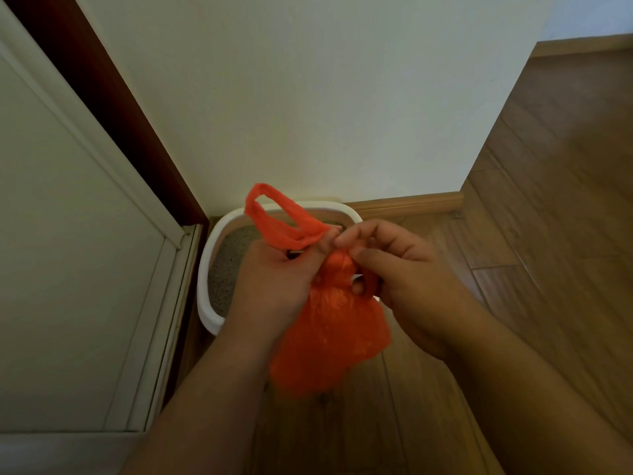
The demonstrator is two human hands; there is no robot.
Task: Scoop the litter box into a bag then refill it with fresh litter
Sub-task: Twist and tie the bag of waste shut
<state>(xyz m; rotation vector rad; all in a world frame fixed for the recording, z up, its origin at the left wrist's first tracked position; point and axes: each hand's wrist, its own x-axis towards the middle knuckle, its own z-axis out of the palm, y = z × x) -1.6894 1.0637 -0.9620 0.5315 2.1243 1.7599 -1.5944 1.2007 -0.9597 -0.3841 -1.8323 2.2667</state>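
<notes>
Two bare hands meet in the middle of the view, above a wooden floor [548, 200] that fills the right side and the bottom. Behind them a white wall [325, 97] rises, and on the left stands a white door panel [68, 234] with a dark brown frame [113, 108] beside it. In the corner where the wall and this frame meet the floor sits the white litter box [205, 269], pushed close to both; grey litter [227, 265] shows in its left part, and the rest is hidden by the hands. In front of the box hangs the orange plastic bag [329, 341], held up in the air over the near edge of the box, its neck gathered and twisted. The left hand [274, 286] grips the neck of the bag with curled fingers, and one handle loop [277, 217] stands up from it. The right hand [407, 272] pinches the plastic at the top of the neck between thumb and fingertips, just beside the left fingers.
</notes>
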